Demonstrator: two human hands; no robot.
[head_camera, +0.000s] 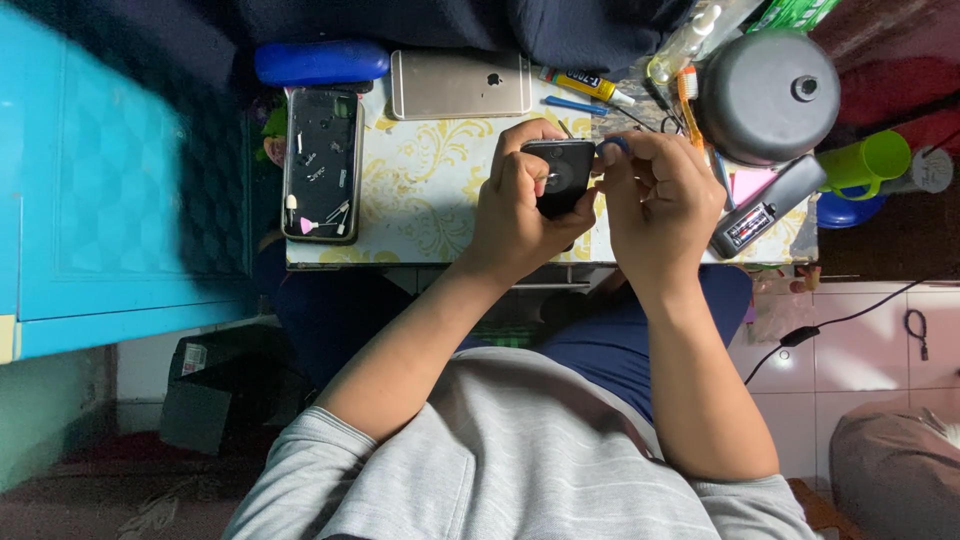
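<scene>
Left hand (515, 205) grips a small black phone (558, 178) above the patterned worktop (420, 190). Right hand (655, 195) is curled, fingers closed at the phone's right edge (what they pinch can't be told). An opened phone body (322, 163) and a gold phone (460, 84) lie nearby.

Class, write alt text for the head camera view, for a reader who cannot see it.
Seen from above, a person's left hand holds a small black phone over a patterned table while the right hand works at its edge. An opened phone body, a gold phone lying face down, a glue tube and a grey dome-shaped lid lie around them.
</scene>
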